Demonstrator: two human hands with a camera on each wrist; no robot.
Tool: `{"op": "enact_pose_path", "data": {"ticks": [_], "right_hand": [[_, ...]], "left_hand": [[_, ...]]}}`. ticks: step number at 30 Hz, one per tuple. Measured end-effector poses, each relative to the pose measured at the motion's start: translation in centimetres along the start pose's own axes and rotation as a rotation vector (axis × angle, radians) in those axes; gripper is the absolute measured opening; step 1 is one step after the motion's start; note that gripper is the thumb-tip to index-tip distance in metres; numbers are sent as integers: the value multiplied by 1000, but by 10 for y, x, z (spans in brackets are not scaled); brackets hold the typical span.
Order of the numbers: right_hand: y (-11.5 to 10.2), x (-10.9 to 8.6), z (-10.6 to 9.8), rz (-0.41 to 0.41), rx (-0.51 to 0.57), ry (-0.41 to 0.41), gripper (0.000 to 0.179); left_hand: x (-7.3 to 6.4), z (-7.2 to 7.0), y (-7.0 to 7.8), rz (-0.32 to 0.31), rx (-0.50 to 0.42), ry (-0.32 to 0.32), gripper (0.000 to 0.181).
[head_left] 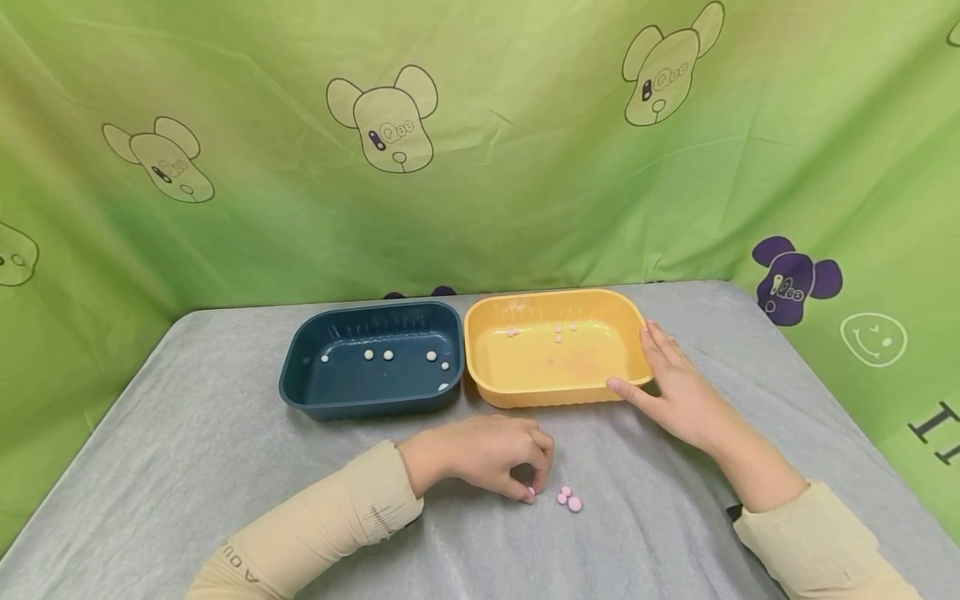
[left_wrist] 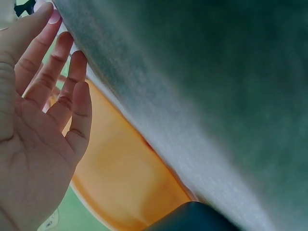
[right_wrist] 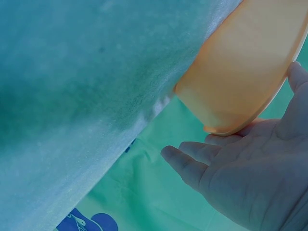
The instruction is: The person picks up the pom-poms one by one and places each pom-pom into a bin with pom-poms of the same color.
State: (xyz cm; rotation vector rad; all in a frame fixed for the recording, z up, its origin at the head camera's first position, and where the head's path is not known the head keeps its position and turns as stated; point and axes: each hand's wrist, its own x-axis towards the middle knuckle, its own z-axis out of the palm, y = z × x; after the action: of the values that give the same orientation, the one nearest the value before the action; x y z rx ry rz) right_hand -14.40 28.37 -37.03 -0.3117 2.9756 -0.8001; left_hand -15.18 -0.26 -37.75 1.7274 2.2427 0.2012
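My left hand (head_left: 491,454) pinches a small pink ball (head_left: 531,492) between thumb and index finger, low over the cloth. In the left wrist view the ball (left_wrist: 55,17) shows at the fingertips, while the other fingers stay loosely bent. Just right of it, several loose pink balls (head_left: 574,504) lie in a cluster. My right hand (head_left: 684,402) rests against the right end of the yellow basin (head_left: 555,397), its fingers along the side and the thumb at the front rim. Inside that basin are several pink balls (head_left: 558,328).
A dark blue basin (head_left: 375,408) stands left of the yellow one, their ends side by side, with several white balls (head_left: 387,355) in it. Grey cloth (head_left: 187,433) covers the table. Behind hangs a green curtain (head_left: 510,167) with printed cartoon heads.
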Motion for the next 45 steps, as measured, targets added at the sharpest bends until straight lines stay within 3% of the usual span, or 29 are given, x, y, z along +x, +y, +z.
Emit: {"op": "enact_pose_path", "data": {"ticks": [22,45], "right_hand": [[0,-1,1,-5,-1,-1,98],[0,-1,-1,-8,-6,0,98]], "left_hand": [[0,-1,-1,33,-70,-1,7],[-8,-6,-1,45,-62,44,4]]}}
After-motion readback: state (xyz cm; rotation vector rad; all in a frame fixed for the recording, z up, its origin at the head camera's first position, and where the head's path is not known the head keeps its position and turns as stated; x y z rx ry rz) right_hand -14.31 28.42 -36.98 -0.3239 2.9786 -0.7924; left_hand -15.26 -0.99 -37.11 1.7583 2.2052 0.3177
